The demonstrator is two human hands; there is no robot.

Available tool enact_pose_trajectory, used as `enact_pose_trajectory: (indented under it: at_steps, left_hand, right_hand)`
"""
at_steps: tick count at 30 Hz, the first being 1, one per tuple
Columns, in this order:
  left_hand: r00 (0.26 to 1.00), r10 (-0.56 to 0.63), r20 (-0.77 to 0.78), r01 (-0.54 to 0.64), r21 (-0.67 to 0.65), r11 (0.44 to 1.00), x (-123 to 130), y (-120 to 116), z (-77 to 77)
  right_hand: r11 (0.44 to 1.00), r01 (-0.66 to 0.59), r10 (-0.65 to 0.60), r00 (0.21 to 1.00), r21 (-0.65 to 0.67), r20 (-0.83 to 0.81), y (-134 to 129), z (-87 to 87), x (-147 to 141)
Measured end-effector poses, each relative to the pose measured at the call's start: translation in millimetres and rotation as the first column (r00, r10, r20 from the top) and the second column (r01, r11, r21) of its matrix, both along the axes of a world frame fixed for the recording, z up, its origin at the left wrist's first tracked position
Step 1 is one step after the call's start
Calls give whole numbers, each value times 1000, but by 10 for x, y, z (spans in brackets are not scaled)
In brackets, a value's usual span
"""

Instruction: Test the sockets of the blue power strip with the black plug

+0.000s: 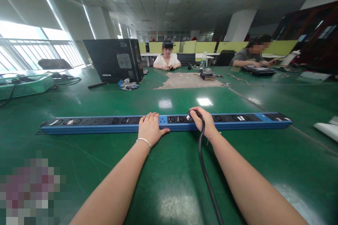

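A long blue-and-black power strip (pixel 100 129) lies crosswise on the green table, its rows of sockets facing up. My left hand (pixel 151 126) rests over the strip left of its middle, fingers across the top toward the far edge and thumb along the front side. Just right of it shows a blue socket (pixel 163 120). Between thumb and fingers, my right hand (pixel 203 121) is closed on a black plug (pixel 190 114), held above the strip with its metal prongs pointing left. From the plug a thick black cord (pixel 202 158) hangs toward me.
A black computer case (pixel 113 61) stands back left, with gloves (pixel 128 84) beside it. A green basket (pixel 26 86) with cables is at far left. Behind the strip sit a round metal device (pixel 206 74) and a bottle (pixel 204 59). Two people sit across the table.
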State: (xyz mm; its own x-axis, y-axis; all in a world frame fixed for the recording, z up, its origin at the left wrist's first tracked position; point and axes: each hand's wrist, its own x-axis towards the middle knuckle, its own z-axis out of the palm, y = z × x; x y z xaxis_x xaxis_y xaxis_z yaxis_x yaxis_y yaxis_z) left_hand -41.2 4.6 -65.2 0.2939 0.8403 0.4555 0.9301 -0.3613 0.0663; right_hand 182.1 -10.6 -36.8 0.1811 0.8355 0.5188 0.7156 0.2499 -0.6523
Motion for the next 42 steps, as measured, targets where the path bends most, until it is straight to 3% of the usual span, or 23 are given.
enact_pose_trajectory:
  at_steps: [3,15,23,33,42]
  left_hand:
    - [1000,-1,6,1,9,1000,-7,6,-11]
    - [1000,-4,-2,4,13,1000,-12,3,-1]
    - [1000,-4,-3,4,4,1000,-7,-5,2]
    - [1000,2,-1,-2,-2,1000,-3,-12,13]
    - [1000,11,-6,-11,-11,1000,1,-11,11]
  right_hand:
    - [1000,-2,2,999,-7,-40,-14,-45,83]
    - [998,46,-43,996,-38,84,2,-63,132]
    - [982,153,-89,889,-108,449,-30,79,-5]
    - [987,25,33,937,-162,348,72,32,130]
    - [986,111,-19,818,-125,574,2,58,117]
